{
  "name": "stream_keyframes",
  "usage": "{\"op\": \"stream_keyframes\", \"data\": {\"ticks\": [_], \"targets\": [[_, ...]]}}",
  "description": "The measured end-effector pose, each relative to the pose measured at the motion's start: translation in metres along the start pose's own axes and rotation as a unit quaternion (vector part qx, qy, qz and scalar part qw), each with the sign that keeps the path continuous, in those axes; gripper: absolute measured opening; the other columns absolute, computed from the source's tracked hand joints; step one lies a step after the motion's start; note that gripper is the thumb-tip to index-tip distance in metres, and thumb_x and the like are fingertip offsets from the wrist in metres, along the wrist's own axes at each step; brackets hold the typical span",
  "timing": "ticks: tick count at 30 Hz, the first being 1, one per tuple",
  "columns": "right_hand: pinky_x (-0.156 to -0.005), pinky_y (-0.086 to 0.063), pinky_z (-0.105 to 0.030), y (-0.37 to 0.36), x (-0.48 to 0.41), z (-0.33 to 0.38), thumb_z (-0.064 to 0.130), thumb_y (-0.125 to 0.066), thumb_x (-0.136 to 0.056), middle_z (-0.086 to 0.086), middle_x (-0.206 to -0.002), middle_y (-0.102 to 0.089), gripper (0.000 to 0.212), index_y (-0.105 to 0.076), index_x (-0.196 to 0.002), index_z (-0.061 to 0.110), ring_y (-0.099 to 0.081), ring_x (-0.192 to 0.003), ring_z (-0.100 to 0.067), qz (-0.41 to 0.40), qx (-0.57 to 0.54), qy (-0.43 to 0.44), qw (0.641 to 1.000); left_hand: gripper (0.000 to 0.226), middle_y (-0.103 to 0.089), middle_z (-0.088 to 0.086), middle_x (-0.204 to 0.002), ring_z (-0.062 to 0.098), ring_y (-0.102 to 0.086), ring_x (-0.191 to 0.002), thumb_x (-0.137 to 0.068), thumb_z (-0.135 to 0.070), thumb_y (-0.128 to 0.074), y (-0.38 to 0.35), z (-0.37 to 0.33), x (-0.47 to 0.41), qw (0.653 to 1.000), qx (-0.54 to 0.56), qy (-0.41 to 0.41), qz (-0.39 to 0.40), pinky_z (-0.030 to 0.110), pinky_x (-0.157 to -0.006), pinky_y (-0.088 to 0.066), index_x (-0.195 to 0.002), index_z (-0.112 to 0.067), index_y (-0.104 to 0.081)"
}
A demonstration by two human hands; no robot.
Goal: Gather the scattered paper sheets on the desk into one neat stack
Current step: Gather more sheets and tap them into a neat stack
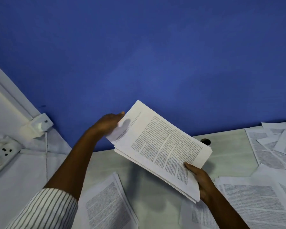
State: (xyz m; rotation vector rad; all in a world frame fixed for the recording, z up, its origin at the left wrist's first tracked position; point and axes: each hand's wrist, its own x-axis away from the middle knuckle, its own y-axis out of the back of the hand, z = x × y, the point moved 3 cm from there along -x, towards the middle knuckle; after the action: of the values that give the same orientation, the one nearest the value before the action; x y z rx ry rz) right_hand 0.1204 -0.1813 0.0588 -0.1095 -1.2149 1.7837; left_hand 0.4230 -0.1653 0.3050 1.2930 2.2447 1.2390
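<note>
Observed: a stack of printed sheets [160, 146] is held in the air above the counter [229, 146], tilted, with its far corner raised against the blue wall [139, 55]. The top page shows dense black text. The left hand [109, 123] grips the stack's far left corner; its fingers are closed on the paper edge, though blur hides the exact hold. The right hand [199, 178] clamps the near right edge, thumb [189, 166] pressed on the top page and the fingers out of sight beneath the stack. The stack's lower edges are slightly uneven. Loose sheets remain on the counter in three areas: an overlapping right-hand spread [274, 146] along the far right, a near-right group [254, 204] just beside the right forearm, and a near-left pile [106, 204] beside the left forearm. A dark round cable hole [205, 141] sits in the counter near the wall, just behind the stack's right corner. The left arm wears a striped sleeve [45, 209], pushed up the forearm. At far left, a white power strip [5, 149] and a white wall switch box [40, 125] lie well apart from the papers.
</note>
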Motion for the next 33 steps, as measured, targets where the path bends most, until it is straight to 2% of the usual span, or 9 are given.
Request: {"op": "stream_keyframes", "data": {"ticks": [4,8,11,16,18,22,25,31,33], "targets": [[-0.077,-0.061,-0.048,-0.001,0.002,0.003,0.009,-0.065,-0.088,-0.022,-0.120,-0.069,0.040,-0.062,-0.128,0.008,-0.072,-0.096,-0.035,0.004,-0.007,0.010,1.000,0.053,-0.060,-0.001,-0.106,0.016,-0.059,-0.085,-0.096,-0.064,-0.040,-0.030,-0.022,0.018,0.986,-0.141,-0.019,0.089,0.032,-0.078,-0.043,-0.105,-0.016,-0.059],[-0.077,-0.061,-0.046,0.011,0.005,0.006,0.012,-0.064,-0.090,-0.019,-0.120,-0.070,0.038,-0.062,-0.128,0.010,-0.073,-0.094,-0.033,-0.001,-0.029,0.008,1.000,0.046,-0.072,0.005,-0.103,0.020,-0.070,-0.085,-0.097,-0.057,-0.047,-0.042,-0.020,0.024,0.982,-0.088,-0.007,0.168,0.027,-0.071,-0.050,-0.105,-0.016,-0.066],[-0.081,-0.060,-0.048,0.016,0.007,0.006,0.012,-0.064,-0.089,-0.020,-0.123,-0.068,0.042,-0.060,-0.132,0.009,-0.072,-0.096,-0.033,0.006,-0.036,-0.001,0.999,0.045,-0.070,0.006,-0.107,0.022,-0.070,-0.090,-0.098,-0.056,-0.047,-0.038,-0.020,0.025,0.990,-0.014,0.007,0.139,0.032,-0.078,-0.054,-0.112,-0.017,-0.064],[-0.070,-0.062,-0.044,0.005,0.013,0.011,0.009,-0.063,-0.087,-0.018,-0.108,-0.073,0.035,-0.064,-0.122,0.008,-0.074,-0.086,-0.030,0.030,-0.004,-0.001,1.000,0.043,-0.053,-0.017,-0.120,0.007,-0.056,-0.102,-0.097,-0.058,-0.046,-0.063,-0.026,0.041,0.978,-0.090,-0.078,0.170,0.028,-0.089,-0.041,-0.127,-0.027,-0.050],[-0.066,-0.062,-0.042,0.008,0.014,0.014,0.009,-0.064,-0.086,-0.018,-0.106,-0.074,0.034,-0.064,-0.120,0.008,-0.074,-0.084,-0.029,0.026,0.001,0.000,1.000,0.058,-0.057,-0.013,-0.128,0.016,-0.058,-0.113,-0.092,-0.065,-0.049,-0.062,-0.022,0.037,0.980,-0.073,-0.071,0.171,0.035,-0.095,-0.047,-0.131,-0.022,-0.052],[-0.071,-0.062,-0.043,0.013,0.017,0.015,0.009,-0.064,-0.087,-0.019,-0.110,-0.073,0.034,-0.064,-0.121,0.008,-0.073,-0.089,-0.031,0.025,0.013,-0.002,1.000,0.057,-0.057,-0.002,-0.131,0.020,-0.057,-0.112,-0.094,-0.060,-0.052,-0.057,-0.012,0.034,0.996,-0.040,-0.049,0.063,0.034,-0.089,-0.047,-0.135,-0.020,-0.052],[-0.075,-0.061,-0.045,0.017,0.019,0.017,0.010,-0.065,-0.088,-0.019,-0.112,-0.072,0.032,-0.065,-0.121,0.009,-0.071,-0.093,-0.033,0.015,0.022,-0.003,1.000,0.047,-0.057,-0.014,-0.125,0.013,-0.057,-0.112,-0.095,-0.052,-0.057,-0.077,-0.012,0.050,0.985,-0.066,-0.102,0.121,0.031,-0.092,-0.043,-0.132,-0.024,-0.054],[-0.076,-0.061,-0.043,0.029,0.015,0.028,0.015,-0.068,-0.086,-0.017,-0.117,-0.072,0.038,-0.065,-0.123,0.013,-0.069,-0.100,-0.032,-0.020,-0.001,0.032,0.999,0.037,-0.074,0.012,-0.110,0.023,-0.072,-0.089,-0.097,-0.047,-0.055,-0.061,0.005,0.059,0.987,0.145,0.002,0.071,0.033,-0.074,-0.057,-0.111,-0.016,-0.069],[-0.083,-0.060,-0.046,0.036,0.012,0.035,0.015,-0.070,-0.086,-0.016,-0.122,-0.070,0.041,-0.064,-0.127,0.012,-0.067,-0.108,-0.034,-0.031,-0.038,0.040,0.998,0.041,-0.075,0.010,-0.110,0.026,-0.075,-0.092,-0.099,-0.050,-0.050,-0.079,0.008,0.066,0.977,0.197,0.015,0.079,0.037,-0.077,-0.058,-0.118,-0.017,-0.066]]}}
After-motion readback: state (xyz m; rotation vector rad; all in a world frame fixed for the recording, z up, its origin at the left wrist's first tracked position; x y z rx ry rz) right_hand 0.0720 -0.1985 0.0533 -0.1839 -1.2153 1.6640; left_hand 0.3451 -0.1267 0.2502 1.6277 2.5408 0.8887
